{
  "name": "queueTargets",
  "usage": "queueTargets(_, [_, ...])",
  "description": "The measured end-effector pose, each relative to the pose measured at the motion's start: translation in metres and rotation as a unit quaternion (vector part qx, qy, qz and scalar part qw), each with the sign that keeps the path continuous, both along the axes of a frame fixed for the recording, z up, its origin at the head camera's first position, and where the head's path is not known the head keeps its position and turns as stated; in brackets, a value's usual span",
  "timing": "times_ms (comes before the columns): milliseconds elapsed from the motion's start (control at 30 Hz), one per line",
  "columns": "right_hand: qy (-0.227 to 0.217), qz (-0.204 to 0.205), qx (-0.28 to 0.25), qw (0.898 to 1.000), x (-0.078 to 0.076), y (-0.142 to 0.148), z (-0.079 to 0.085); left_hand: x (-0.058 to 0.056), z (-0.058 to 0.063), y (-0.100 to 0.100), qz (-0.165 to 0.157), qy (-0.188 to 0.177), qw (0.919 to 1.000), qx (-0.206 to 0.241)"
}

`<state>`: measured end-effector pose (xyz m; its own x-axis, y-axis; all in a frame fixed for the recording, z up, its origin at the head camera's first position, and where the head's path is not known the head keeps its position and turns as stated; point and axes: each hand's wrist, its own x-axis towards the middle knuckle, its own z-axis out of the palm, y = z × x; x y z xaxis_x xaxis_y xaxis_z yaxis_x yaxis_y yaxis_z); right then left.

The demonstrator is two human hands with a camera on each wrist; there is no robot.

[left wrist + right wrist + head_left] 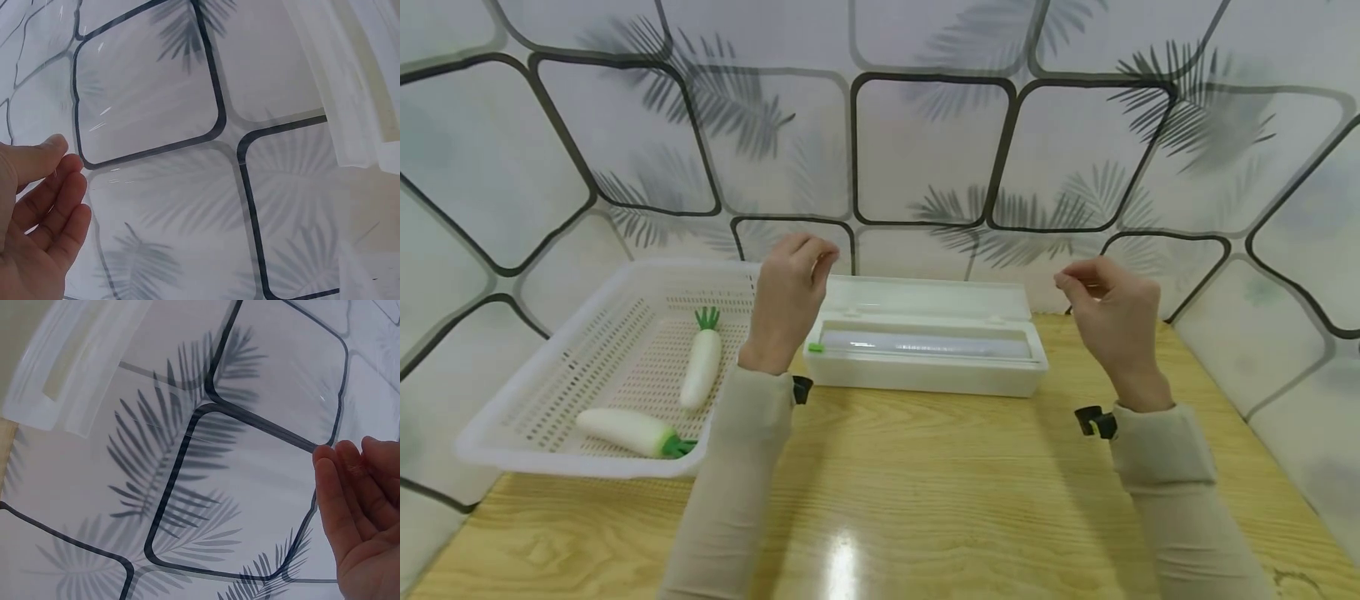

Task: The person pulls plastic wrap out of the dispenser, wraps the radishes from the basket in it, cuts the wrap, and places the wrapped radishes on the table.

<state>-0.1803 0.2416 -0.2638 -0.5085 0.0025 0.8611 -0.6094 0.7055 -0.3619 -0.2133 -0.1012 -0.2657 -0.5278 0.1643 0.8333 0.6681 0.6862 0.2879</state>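
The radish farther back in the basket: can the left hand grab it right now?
Probably not just yet: the left hand seems to be pinching clear film. Otherwise the way looks free: the basket is open on top, and nothing covers the radish.

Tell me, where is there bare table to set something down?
The widest free patch of table lies in front of the box, between the sleeves. Smaller ones lie right of the box and in front of the basket. Back left is crowded by that basket, holding two radishes.
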Motion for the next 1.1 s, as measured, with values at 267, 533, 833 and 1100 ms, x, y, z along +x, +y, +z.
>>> queueTargets(267, [0.014, -0.001, -0.018, 1.0, 0.004, -0.002, 0.015, 0.004, 0.015, -0.001, -0.013, 0.039, 0.9991, 0.008])
queueTargets(533, [0.026, 0.006, -0.018, 0.999, 0.009, -0.003, 0.031, 0.007, 0.027, -0.002, -0.013, 0.071, 0.9972, 0.018])
queueTargets(833, [0.033, -0.02, -0.047, 0.998, 0.016, -0.005, 0.044, 0.013, 0.042, -0.002, -0.016, 0.118, 0.9926, 0.026])
queueTargets(1100, [0.067, -0.028, -0.055, 0.996, 0.024, -0.006, 0.056, 0.02, 0.056, 0.001, -0.02, 0.143, 0.9888, 0.038])
